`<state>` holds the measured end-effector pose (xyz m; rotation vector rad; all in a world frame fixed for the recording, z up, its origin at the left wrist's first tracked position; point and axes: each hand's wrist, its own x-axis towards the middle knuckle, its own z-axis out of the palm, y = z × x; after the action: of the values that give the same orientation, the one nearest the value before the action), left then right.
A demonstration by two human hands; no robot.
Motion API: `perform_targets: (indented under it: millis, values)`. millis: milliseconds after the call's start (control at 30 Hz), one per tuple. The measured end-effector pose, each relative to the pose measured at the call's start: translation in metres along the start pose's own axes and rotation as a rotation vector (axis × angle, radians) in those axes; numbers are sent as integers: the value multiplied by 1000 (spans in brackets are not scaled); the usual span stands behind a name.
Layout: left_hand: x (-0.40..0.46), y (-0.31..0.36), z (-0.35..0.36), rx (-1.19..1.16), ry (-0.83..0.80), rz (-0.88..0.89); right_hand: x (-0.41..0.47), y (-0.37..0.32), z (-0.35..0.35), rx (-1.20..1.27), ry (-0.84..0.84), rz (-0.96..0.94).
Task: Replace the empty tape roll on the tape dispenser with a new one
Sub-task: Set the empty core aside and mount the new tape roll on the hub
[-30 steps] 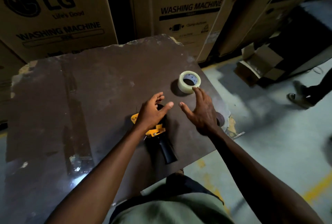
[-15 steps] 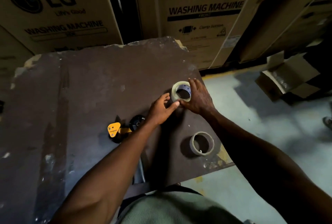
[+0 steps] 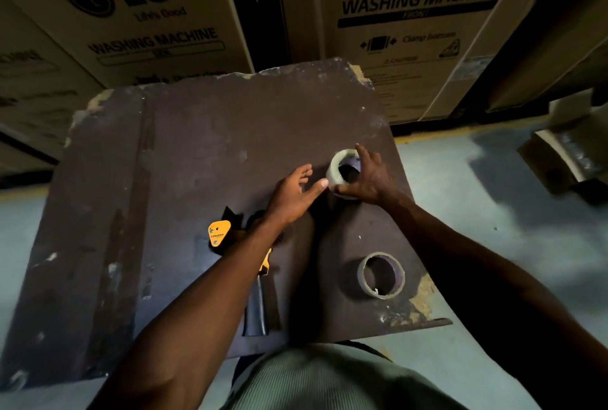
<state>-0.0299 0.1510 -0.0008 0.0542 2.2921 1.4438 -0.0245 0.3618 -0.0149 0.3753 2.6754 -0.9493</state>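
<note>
On table [image 3: 197,146] | right hand [image 3: 371,176] grips new tape roll [image 3: 335,170] | left hand [image 3: 291,194] open, thumb touching roll

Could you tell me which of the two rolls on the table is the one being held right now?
The pale new tape roll farther from the person, gripped by the right hand. The empty brown core lies flat near the table's front edge, untouched.

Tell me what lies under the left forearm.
The tape dispenser lies on the table under the left forearm: its yellow plate and dark handle show, but its middle, the spool, is covered.
</note>
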Motion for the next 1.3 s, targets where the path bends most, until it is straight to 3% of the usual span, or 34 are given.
perform_targets:
  millis: [233,500,633,800,1167,1300]
  values:
    - [-14,11,-28,-98,-67,101,-59,-30,-2,579,58,0]
    - [-47,31,-58,-201,-192,196,-114,-81,1,958,-36,-32]
    - [-69,49,-73,-320,-192,184,-127,-100,5,975,-48,-117]
    - [-92,59,-89,-508,-313,116,-137,-116,6,930,-70,-223]
    - [-110,56,-112,-453,-342,168,-145,-134,-3,932,-319,-172]
    - [-113,54,-118,-473,-366,171,-148,-140,-4,923,-338,-212]
